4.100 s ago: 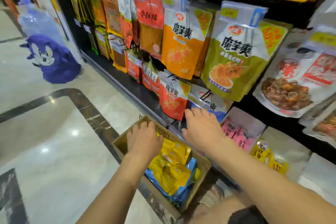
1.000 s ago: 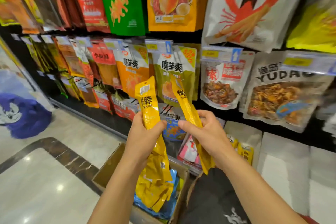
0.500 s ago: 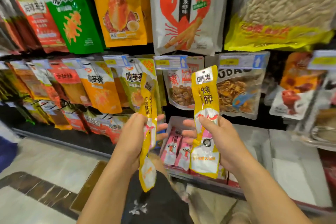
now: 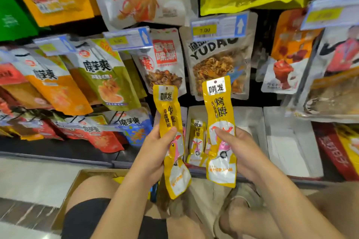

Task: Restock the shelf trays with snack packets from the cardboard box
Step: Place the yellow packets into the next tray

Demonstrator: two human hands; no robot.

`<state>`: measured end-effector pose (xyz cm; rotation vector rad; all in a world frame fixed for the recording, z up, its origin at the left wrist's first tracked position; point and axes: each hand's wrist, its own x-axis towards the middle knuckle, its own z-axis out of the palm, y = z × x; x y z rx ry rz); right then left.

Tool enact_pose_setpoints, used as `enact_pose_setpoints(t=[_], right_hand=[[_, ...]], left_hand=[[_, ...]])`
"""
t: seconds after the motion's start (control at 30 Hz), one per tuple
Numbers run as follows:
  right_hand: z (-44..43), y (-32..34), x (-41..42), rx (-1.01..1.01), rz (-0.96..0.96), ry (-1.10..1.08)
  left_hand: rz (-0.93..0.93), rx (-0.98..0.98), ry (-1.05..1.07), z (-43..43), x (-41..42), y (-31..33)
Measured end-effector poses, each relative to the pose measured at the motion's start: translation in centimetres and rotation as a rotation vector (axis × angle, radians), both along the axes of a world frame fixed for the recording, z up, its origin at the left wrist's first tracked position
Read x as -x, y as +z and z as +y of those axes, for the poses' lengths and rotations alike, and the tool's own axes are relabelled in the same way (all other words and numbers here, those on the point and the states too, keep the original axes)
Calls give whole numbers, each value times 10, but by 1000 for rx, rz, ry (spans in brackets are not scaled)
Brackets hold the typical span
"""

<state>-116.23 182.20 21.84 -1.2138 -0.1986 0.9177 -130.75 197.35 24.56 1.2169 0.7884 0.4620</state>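
Step in hand: carrying stock from box to shelf. Two packets are lifted and held up in front of the trays, and neither is placed yet.
Left hand: the left hand (image 4: 153, 153) grips the left packet (image 4: 168, 114) around its middle, thumb across the printed face and fingers clamped behind it.
Right hand: the right hand (image 4: 240, 153) holds the right packet (image 4: 219, 106) the same way, thumb on the front and fingers wrapped round the back.
Packets: both are long, yellow and upright with the label end on top. They sit side by side with a gap between them.
Matching tray: the tray (image 4: 249, 118) on the low shelf, just behind the gap, already holds stocked packets (image 4: 196, 141) of the same yellow kind, standing at its left side. The rest looks bare.
Neighbouring tray: the next tray (image 4: 287, 145) to the right shows only its white floor.
Cardboard box: the cardboard box (image 4: 77, 182) sits on the floor below the left forearm, mostly hidden by arm and knee.
Hanging bags: larger hanging bags (image 4: 165, 64) crowd the hooks just above the trays.
Next move: probably lower both packets forward into the matching tray, beside those already there, labels facing out.
What it calls for: a low, tilted entry under the bags, then letting go one hand at a time so the packets stay standing.
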Motion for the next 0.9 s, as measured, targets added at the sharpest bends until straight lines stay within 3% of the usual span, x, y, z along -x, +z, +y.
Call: enact_pose_setpoints(t=[0.27,0.5,0.77,0.9], right_hand=[[-10,-70,-31,114,-80,-109],[-18,-111,-57,209,1,-239],[-12,-144,-87,222,86,-318],[-7,-154,-98,234,115,-331]], left_hand=[[143,10,-59,1,-46,-71],[275,51,-54,19,-94,-125],[487,-116,-73,44,-153,-195],[519,-53,-101,50,-173,-226]])
